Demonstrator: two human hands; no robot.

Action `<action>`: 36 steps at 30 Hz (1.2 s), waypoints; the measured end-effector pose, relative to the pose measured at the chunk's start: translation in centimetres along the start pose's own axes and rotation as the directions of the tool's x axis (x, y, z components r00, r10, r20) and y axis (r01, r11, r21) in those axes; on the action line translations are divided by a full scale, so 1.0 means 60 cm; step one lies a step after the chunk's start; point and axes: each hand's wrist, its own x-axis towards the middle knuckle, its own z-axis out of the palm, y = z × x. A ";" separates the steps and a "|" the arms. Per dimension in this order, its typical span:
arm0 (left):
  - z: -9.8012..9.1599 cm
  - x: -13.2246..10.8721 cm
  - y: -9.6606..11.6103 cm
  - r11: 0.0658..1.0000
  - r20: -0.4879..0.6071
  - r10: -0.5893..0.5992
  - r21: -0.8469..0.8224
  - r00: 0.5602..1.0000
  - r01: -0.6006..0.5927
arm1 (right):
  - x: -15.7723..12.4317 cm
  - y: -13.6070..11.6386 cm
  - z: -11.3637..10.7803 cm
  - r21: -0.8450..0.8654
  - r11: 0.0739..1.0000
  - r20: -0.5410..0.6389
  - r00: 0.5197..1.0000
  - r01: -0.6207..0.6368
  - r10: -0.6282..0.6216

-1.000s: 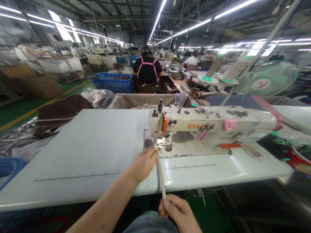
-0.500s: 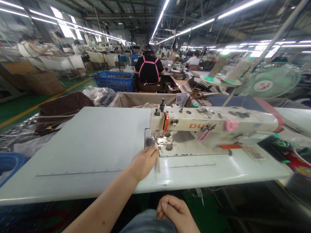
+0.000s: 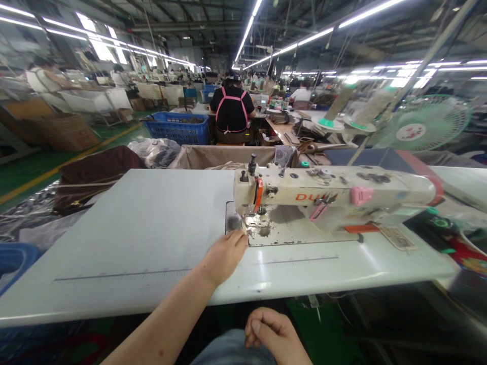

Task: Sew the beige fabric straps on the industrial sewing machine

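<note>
Gone from view is the narrow tan strip that ran from the needle area back over the counter (image 3: 152,223) edge a second ago; half a second ago only a short tail showed beside the left hand (image 3: 225,256). That hand now lies flat on the counter, fingers (image 3: 239,238) together at the sewing machine (image 3: 327,195) needle plate, gripping nothing visible; the strip seems fed under the presser foot, hidden. Right hand (image 3: 272,332) rests loosely curled, empty, below the counter edge.
</note>
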 end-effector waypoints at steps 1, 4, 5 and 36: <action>-0.001 0.000 0.000 1.000 -0.005 -0.003 -0.010 1.000 0.003 | 0.001 0.001 0.000 -0.004 1.000 0.003 1.000 0.000 0.000; -0.002 0.001 0.000 0.999 -0.028 -0.020 -0.051 0.999 0.019 | 0.002 0.004 0.000 -0.016 1.000 0.006 1.000 0.001 -0.001; -0.002 0.001 -0.001 0.997 -0.037 -0.032 -0.068 0.999 0.029 | 0.002 0.004 0.000 -0.021 1.000 0.006 1.000 -0.001 0.001; -0.008 0.013 -0.006 0.965 -0.128 -0.206 -0.189 0.970 0.180 | 0.001 -0.017 -0.003 -0.037 0.999 -0.015 0.999 -0.037 0.037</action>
